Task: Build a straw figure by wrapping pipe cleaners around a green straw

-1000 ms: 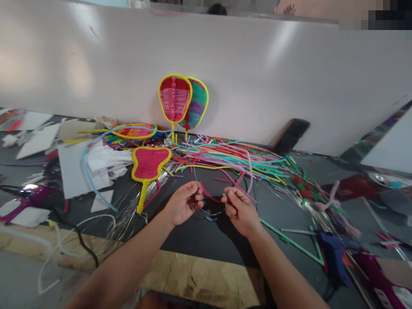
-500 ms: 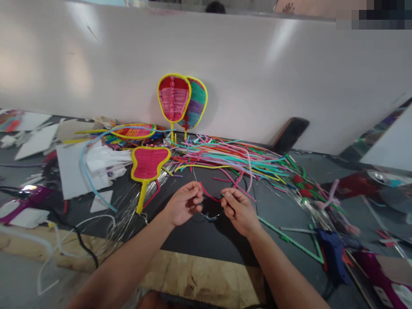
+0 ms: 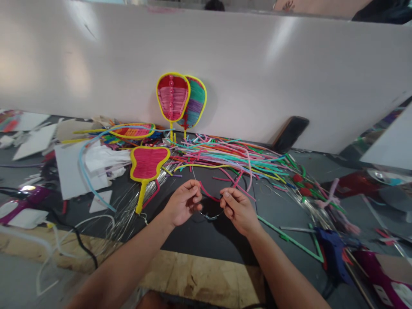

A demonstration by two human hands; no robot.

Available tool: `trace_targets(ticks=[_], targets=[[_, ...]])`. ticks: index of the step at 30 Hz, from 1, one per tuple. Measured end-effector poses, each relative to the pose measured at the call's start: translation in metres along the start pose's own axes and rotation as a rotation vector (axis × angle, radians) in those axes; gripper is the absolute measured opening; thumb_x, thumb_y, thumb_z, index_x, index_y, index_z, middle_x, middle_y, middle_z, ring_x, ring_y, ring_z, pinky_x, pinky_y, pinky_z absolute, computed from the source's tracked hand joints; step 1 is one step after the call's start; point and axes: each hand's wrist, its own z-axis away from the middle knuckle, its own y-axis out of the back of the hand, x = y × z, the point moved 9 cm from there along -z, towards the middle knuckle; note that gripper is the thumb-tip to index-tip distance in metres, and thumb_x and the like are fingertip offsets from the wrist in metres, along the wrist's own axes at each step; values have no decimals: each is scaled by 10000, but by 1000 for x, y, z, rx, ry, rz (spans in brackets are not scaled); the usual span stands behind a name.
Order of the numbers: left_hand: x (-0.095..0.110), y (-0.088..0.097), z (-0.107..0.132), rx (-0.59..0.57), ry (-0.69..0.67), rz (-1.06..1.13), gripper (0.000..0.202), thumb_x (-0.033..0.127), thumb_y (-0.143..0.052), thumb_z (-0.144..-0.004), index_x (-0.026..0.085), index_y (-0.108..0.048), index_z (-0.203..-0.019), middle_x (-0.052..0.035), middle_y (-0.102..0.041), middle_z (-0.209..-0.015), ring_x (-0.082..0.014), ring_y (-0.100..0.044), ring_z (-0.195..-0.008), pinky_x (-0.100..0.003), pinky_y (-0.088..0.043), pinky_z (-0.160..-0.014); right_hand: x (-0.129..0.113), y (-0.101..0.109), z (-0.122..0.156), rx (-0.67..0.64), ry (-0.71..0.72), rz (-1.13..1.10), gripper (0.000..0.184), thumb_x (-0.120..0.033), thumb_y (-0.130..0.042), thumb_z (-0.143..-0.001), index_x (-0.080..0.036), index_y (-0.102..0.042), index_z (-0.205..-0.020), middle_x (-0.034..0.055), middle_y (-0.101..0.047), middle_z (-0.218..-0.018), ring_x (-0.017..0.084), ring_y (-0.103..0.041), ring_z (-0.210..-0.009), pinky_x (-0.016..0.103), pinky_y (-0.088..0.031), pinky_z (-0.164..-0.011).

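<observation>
Nearest me, the left hand and right hand each have their grip pinched on a thin wire, which sags in a curve between them over the dark counter. It looks light and springy, probably easy to kink, so thumb and fingertip seem the right hold. A pink strip curves behind; I can't tell whether either hand touches it. Beyond lie a yellow-rimmed fan and heaped coloured stems.
</observation>
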Motion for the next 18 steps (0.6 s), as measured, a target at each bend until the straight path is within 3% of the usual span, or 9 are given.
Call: trace_targets(ticks=[5, 18], targets=[[1, -2, 0, -11, -26, 4, 190, 215, -723, -712, 158, -553, -774, 55, -452, -561, -43, -411, -477, -180, -524, -446, 1, 0, 0, -11, 5, 26, 269, -392, -703, -715, -174, -604, -838, -45, -577, -541, 12, -363, -342, 128, -235, -328], [0, 1, -2, -34, -54, 81, 129, 142, -677, -748, 170, -571, -817, 25, -513, -745, -51, -492, -588, -226, -576, -530, 3, 3, 0, 10, -11, 25, 264, -385, -706, -717, -180, -598, -843, -50, -564, -539, 11, -353, -346, 128, -225, -335]])
